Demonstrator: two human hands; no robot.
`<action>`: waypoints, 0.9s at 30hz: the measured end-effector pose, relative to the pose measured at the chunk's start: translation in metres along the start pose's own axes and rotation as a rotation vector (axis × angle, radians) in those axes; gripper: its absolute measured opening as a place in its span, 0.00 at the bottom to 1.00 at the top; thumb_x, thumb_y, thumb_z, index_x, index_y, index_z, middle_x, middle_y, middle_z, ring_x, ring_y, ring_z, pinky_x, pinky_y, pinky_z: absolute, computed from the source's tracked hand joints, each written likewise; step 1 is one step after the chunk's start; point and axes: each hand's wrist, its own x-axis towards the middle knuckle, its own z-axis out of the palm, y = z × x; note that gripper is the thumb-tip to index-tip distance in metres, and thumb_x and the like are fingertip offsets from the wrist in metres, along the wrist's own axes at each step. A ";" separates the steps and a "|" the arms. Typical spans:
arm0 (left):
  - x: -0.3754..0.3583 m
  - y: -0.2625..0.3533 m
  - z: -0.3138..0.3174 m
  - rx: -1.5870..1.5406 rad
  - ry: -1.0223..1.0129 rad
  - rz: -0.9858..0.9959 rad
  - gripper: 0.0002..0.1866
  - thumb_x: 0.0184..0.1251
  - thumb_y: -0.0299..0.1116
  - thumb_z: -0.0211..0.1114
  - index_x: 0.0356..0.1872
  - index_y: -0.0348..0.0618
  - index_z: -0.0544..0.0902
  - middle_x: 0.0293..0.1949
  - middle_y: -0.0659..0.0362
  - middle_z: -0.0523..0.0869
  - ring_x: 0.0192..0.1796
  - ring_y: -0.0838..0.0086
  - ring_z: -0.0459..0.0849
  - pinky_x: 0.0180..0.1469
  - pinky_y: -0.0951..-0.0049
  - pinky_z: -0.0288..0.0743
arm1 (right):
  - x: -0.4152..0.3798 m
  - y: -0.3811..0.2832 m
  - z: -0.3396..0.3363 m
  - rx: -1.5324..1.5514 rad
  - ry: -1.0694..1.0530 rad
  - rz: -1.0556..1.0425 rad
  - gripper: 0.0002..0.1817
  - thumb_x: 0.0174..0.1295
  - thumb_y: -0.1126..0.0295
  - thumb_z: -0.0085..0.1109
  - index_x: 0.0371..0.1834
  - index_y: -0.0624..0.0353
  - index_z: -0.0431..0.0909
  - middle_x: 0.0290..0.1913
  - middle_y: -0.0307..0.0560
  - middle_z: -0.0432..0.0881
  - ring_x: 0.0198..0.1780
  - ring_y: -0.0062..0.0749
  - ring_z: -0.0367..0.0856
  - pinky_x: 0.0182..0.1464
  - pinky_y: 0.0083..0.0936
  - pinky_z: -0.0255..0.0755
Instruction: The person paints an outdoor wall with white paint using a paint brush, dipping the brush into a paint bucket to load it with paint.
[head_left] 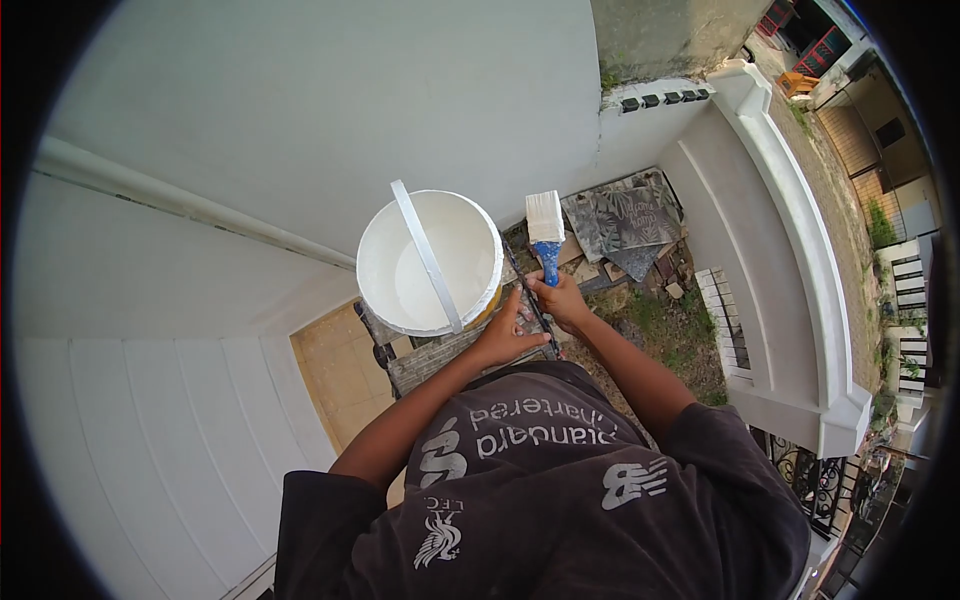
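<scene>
My right hand [563, 303] grips the blue handle of a paintbrush [546, 222], whose wide bristles point up and are coated in white. Just to its left, my left hand [508, 336] is open, with thumb and forefinger spread apart, close beside the lower right side of a white paint bucket [375, 285]. The bucket's inside is white, and its white strap handle [428, 258] crosses over the opening. A bit of yellow shows on its outer wall near my left hand. The bucket sits on a worn, dark-edged support [435, 362] in front of my body.
Pale walls [330, 90] rise ahead and on the left, with a white pipe [200, 205] running along them. Below on the right lie a patterned mat [620, 215], broken tiles and grassy ground [670, 335]. A curved white parapet [775, 240] borders the right side.
</scene>
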 end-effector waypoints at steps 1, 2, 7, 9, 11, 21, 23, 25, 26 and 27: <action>0.000 0.001 -0.001 -0.035 -0.014 -0.017 0.60 0.53 0.42 0.77 0.74 0.31 0.39 0.48 0.52 0.71 0.33 0.80 0.74 0.36 0.80 0.73 | 0.001 0.000 0.000 0.010 -0.010 0.009 0.06 0.63 0.72 0.62 0.39 0.60 0.77 0.21 0.31 0.72 0.16 0.12 0.63 0.18 0.15 0.53; 0.000 0.002 -0.001 -0.021 -0.018 -0.020 0.60 0.53 0.42 0.77 0.74 0.32 0.38 0.49 0.51 0.71 0.33 0.80 0.74 0.36 0.80 0.73 | 0.001 0.000 -0.002 0.019 -0.019 0.019 0.06 0.63 0.73 0.62 0.39 0.60 0.77 0.21 0.31 0.72 0.16 0.13 0.63 0.18 0.16 0.54; -0.001 0.006 -0.003 0.025 -0.049 -0.033 0.61 0.54 0.42 0.77 0.74 0.32 0.36 0.50 0.50 0.71 0.35 0.79 0.75 0.38 0.79 0.73 | 0.005 0.003 0.003 0.019 0.034 0.062 0.05 0.64 0.72 0.61 0.38 0.60 0.76 0.19 0.31 0.69 0.15 0.15 0.61 0.18 0.18 0.53; 0.000 0.006 -0.004 0.027 -0.072 -0.028 0.62 0.54 0.44 0.76 0.74 0.31 0.35 0.50 0.49 0.71 0.35 0.79 0.75 0.38 0.79 0.74 | 0.007 0.003 0.002 -0.021 0.051 0.049 0.05 0.64 0.71 0.61 0.37 0.59 0.76 0.20 0.31 0.70 0.17 0.15 0.63 0.19 0.18 0.55; -0.005 0.020 -0.009 0.064 -0.133 -0.062 0.62 0.56 0.52 0.73 0.73 0.29 0.35 0.56 0.44 0.71 0.44 0.72 0.79 0.47 0.74 0.74 | 0.002 -0.001 0.005 -0.092 0.073 0.024 0.06 0.62 0.69 0.62 0.36 0.59 0.77 0.22 0.31 0.71 0.20 0.15 0.65 0.22 0.18 0.58; -0.120 0.127 -0.071 -0.211 -0.448 0.222 0.26 0.73 0.43 0.55 0.67 0.40 0.69 0.65 0.50 0.71 0.67 0.62 0.70 0.68 0.64 0.61 | -0.039 -0.095 0.011 -0.379 0.096 -0.139 0.11 0.69 0.63 0.56 0.39 0.60 0.78 0.14 0.29 0.63 0.12 0.13 0.56 0.16 0.18 0.49; -0.153 0.181 -0.077 -0.191 -0.274 0.401 0.23 0.70 0.40 0.60 0.61 0.40 0.75 0.60 0.51 0.77 0.65 0.59 0.72 0.69 0.60 0.61 | -0.041 -0.104 0.014 -0.330 0.088 -0.129 0.10 0.70 0.65 0.54 0.41 0.61 0.79 0.13 0.29 0.63 0.12 0.14 0.55 0.15 0.19 0.49; -0.163 0.223 -0.084 -0.034 -0.022 0.699 0.18 0.64 0.38 0.66 0.52 0.40 0.82 0.53 0.53 0.83 0.62 0.56 0.76 0.68 0.54 0.62 | -0.035 -0.103 0.022 -0.241 0.097 -0.181 0.09 0.68 0.67 0.55 0.40 0.61 0.78 0.14 0.29 0.64 0.12 0.14 0.56 0.15 0.19 0.48; -0.162 0.237 -0.091 0.254 0.113 0.819 0.17 0.65 0.41 0.65 0.49 0.41 0.83 0.52 0.54 0.83 0.62 0.56 0.76 0.67 0.50 0.62 | -0.030 -0.099 0.024 -0.204 0.101 -0.201 0.07 0.67 0.69 0.55 0.38 0.61 0.78 0.15 0.30 0.65 0.12 0.14 0.58 0.14 0.18 0.48; -0.155 0.245 -0.095 0.508 0.200 0.813 0.17 0.66 0.43 0.63 0.48 0.42 0.84 0.53 0.54 0.83 0.63 0.56 0.75 0.67 0.48 0.61 | -0.022 -0.094 0.028 -0.194 0.133 -0.240 0.06 0.67 0.70 0.55 0.37 0.61 0.77 0.16 0.31 0.66 0.12 0.15 0.60 0.14 0.18 0.50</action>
